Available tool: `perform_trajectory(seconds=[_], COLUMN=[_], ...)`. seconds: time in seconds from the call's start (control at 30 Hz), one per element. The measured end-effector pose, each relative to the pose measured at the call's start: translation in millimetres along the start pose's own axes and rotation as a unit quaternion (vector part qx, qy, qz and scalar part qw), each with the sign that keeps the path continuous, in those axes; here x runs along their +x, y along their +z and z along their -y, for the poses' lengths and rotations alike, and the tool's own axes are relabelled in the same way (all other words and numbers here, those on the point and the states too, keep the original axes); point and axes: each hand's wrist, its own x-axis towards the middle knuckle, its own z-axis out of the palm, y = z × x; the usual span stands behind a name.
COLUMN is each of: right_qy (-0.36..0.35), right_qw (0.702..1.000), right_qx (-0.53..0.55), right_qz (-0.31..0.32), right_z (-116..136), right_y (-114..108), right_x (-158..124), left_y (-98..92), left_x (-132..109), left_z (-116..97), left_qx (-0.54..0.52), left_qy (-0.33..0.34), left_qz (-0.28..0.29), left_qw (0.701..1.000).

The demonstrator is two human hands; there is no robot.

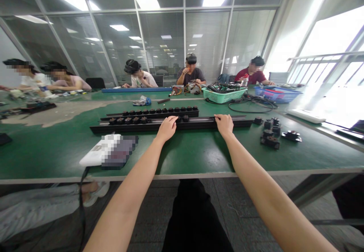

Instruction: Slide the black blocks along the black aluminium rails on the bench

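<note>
A long black rail (131, 128) with a shiny inner channel lies across the green table in front of me. Several small black blocks (135, 120) with round tops sit in its left half, and another black block (185, 119) sits near its middle. My left hand (167, 128) is closed over the rail, its fingertips at a black block they partly hide. Farther right, my right hand (225, 124) has its fingers bent and pressed to the rail's channel; what lies under the fingertips is hidden. A second rail (162, 112), filled with a row of similar blocks, lies just behind.
Loose black blocks (270, 141) stand in a group on the right. A white pouch (95, 152) lies at front left. Behind are a green basket (224, 96) of cables, a blue basket (278, 94) and a crumpled cloth (142, 100). Several people sit across the table.
</note>
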Motion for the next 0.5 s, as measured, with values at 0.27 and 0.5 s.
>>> perform_trajectory(seconds=[0.27, 0.5], right_qy=[0.035, 0.030], right_qw=[0.999, 0.999], right_qx=[0.012, 0.015], right_qz=[-0.001, -0.006], right_z=[-0.6, -0.7], right_y=[-3.5, -3.0], right_x=[-2.8, -3.4], left_y=[0.2, 0.5], left_x=[0.3, -0.5], left_z=[0.5, 0.3], left_qx=[0.008, 0.002], left_qy=[0.001, 0.001], left_qz=[0.001, -0.008], left_qw=[1.000, 1.000])
